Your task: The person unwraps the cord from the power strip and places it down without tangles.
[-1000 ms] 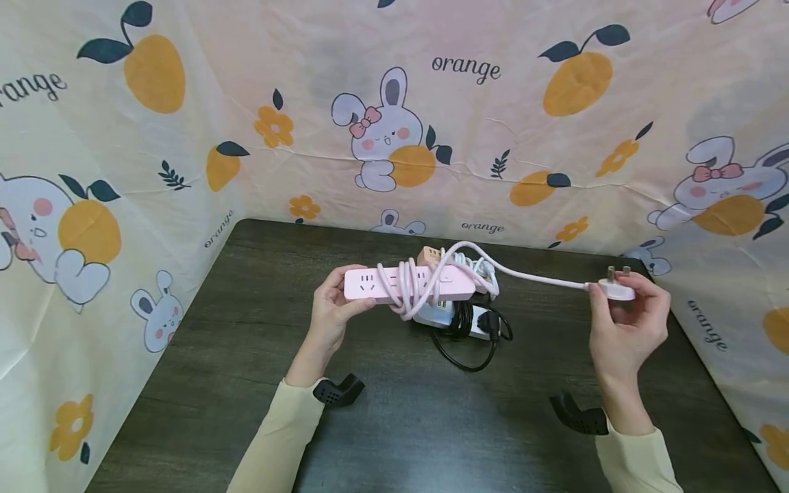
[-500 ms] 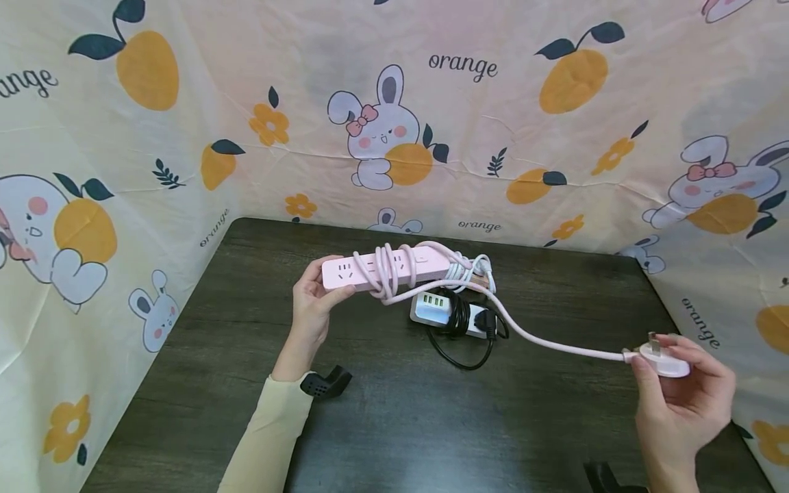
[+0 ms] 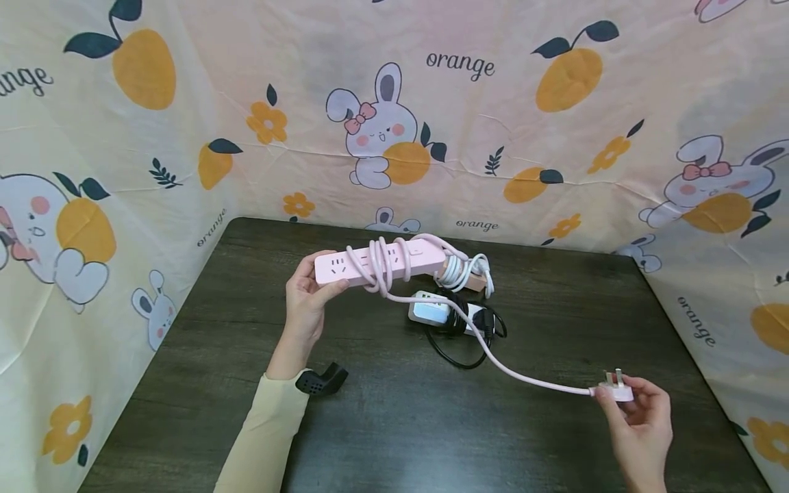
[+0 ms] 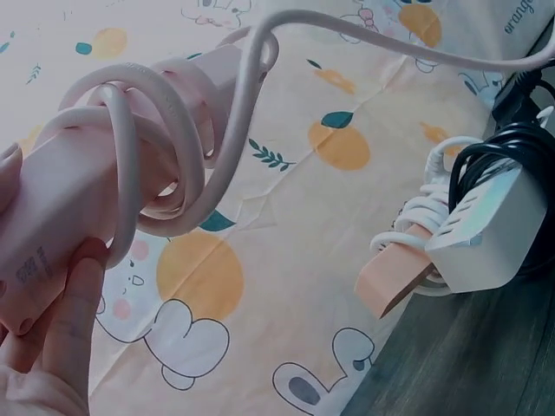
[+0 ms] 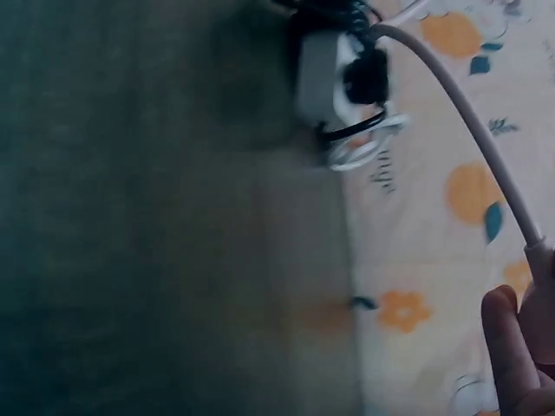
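Note:
My left hand (image 3: 305, 301) grips the left end of a pink power strip (image 3: 425, 255), held up over the table. Several loops of its pink cord (image 3: 381, 263) are wound round its middle. From the loops a free length of cord sags to the right, down to the plug (image 3: 618, 392). My right hand (image 3: 644, 428) pinches this plug between thumb and fingers, its metal prongs pointing up. In the left wrist view, fingers (image 4: 76, 325) curl round the underside of the strip (image 4: 61, 208). The right wrist view catches only the thumb and part of the plug (image 5: 539, 316) at its edge.
Behind the cord lies a white power strip (image 3: 429, 308) wrapped in black cable (image 3: 457, 311). Next to it, further back, sits an orange-brown strip (image 3: 474, 282) with white cord (image 3: 456, 274). A printed curtain (image 3: 277, 171) borders the dark table (image 3: 370, 424).
The right hand swung out right and toward the front with the plug, then back somewhat left and lower. The left hand shifted the strip left and up, tilting it. More cord hangs free.

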`<action>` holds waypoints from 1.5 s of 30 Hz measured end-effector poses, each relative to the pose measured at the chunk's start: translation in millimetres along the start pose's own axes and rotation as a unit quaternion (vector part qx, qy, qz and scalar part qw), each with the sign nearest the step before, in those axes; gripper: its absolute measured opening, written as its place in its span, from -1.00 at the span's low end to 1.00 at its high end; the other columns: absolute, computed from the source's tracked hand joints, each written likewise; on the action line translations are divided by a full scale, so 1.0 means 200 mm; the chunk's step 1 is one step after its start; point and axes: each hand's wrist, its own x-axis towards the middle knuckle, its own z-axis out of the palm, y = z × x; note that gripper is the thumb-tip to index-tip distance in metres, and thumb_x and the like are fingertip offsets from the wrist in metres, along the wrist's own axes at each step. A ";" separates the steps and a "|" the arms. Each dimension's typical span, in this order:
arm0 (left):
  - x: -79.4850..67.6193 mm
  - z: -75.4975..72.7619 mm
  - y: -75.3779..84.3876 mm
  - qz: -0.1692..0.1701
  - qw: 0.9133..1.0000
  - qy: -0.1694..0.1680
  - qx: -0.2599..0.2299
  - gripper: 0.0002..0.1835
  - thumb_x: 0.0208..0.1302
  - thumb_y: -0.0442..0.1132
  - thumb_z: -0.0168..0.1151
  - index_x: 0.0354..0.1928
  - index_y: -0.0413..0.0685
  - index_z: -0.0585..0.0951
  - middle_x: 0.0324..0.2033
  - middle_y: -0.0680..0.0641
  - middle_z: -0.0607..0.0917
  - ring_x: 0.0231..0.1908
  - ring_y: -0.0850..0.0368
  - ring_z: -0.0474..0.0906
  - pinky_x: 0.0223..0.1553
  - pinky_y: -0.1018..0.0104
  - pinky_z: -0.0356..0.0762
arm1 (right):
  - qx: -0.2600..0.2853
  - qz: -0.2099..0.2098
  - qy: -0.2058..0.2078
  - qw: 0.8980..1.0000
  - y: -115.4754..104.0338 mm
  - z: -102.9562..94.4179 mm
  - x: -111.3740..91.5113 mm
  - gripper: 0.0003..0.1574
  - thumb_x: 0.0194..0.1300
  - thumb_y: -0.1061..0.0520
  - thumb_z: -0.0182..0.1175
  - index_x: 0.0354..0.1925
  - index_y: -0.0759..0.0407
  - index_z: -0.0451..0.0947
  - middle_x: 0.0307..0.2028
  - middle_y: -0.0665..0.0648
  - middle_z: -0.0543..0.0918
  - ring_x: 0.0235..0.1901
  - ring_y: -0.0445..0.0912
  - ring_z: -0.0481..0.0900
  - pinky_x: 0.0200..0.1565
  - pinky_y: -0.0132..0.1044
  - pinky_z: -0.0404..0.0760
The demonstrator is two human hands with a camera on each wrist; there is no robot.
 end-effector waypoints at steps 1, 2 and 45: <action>0.00 0.00 0.00 -0.003 1.000 -0.001 0.000 -0.46 -0.09 -0.75 0.12 -0.13 -0.04 0.58 -0.23 -0.01 0.63 -0.21 0.18 0.55 -0.24 0.44 0.56 | -0.025 0.017 -0.001 1.000 0.00 0.00 -0.01 -0.36 0.03 0.47 0.30 0.08 0.25 0.33 -0.19 0.01 0.59 -0.29 -0.32 0.62 -0.33 -0.59 0.55; 0.00 0.00 0.00 -0.005 1.000 -0.002 0.001 -0.46 -0.09 -0.75 0.12 -0.13 -0.03 0.58 -0.23 -0.01 0.63 -0.21 0.18 0.55 -0.24 0.44 0.56 | -0.047 0.033 0.000 0.998 -0.01 0.01 -0.02 -0.40 0.04 0.45 0.30 0.05 0.24 0.34 -0.22 -0.06 0.59 -0.31 -0.37 0.61 -0.34 -0.62 0.54; 0.06 0.18 0.03 -0.051 0.992 -0.115 0.027 -0.52 -0.04 -0.69 0.18 -0.01 -0.26 0.50 -0.16 0.01 0.62 -0.18 0.16 0.52 -0.20 0.40 0.56 | -0.398 0.051 -0.423 0.813 -0.36 0.11 0.02 0.08 0.04 -0.05 0.39 0.30 0.43 0.08 0.14 0.58 0.31 0.00 0.47 0.30 -0.32 0.29 0.44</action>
